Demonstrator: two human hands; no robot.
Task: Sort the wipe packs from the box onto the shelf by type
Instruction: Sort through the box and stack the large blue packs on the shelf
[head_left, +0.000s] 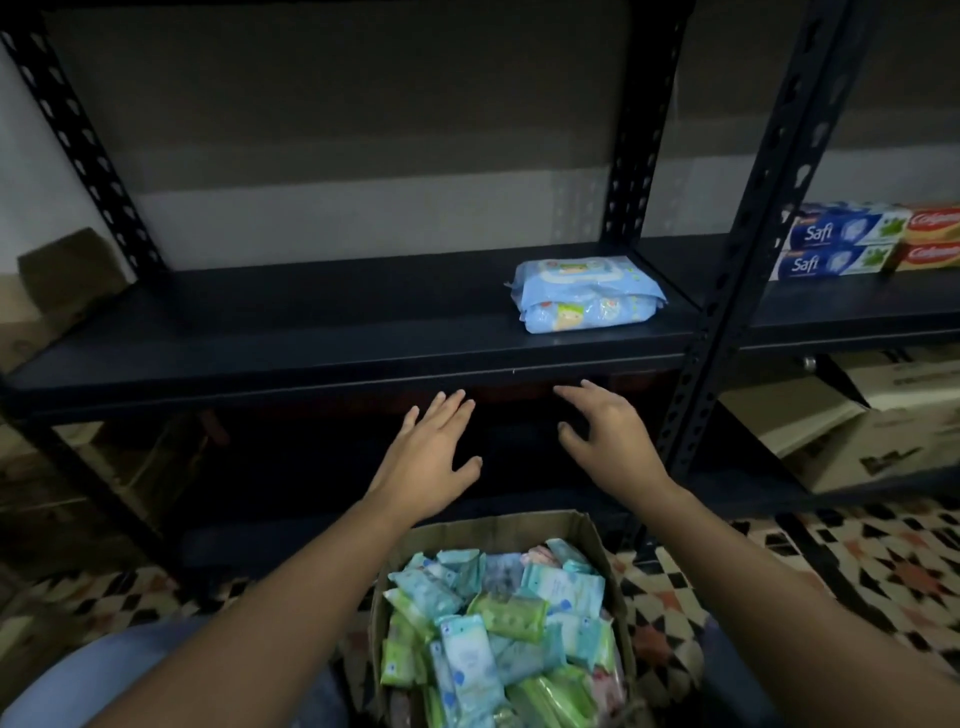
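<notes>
A cardboard box (519, 525) stands on the floor below me, filled with several small wipe packs (498, 623) in teal, green and pale pink. On the dark metal shelf (311, 332) lies one large light-blue wipe pack (584, 296), towards the right end. My left hand (431, 457) and my right hand (608, 436) hover side by side just below the shelf's front edge, above the box. Both have fingers spread and hold nothing.
Black perforated uprights (727, 291) frame the shelf. A neighbouring shelf on the right carries Safi toothpaste boxes (841, 241) and red toothpaste boxes (932, 236). Cardboard cartons (872, 441) sit lower right. The floor is patterned tile (831, 551).
</notes>
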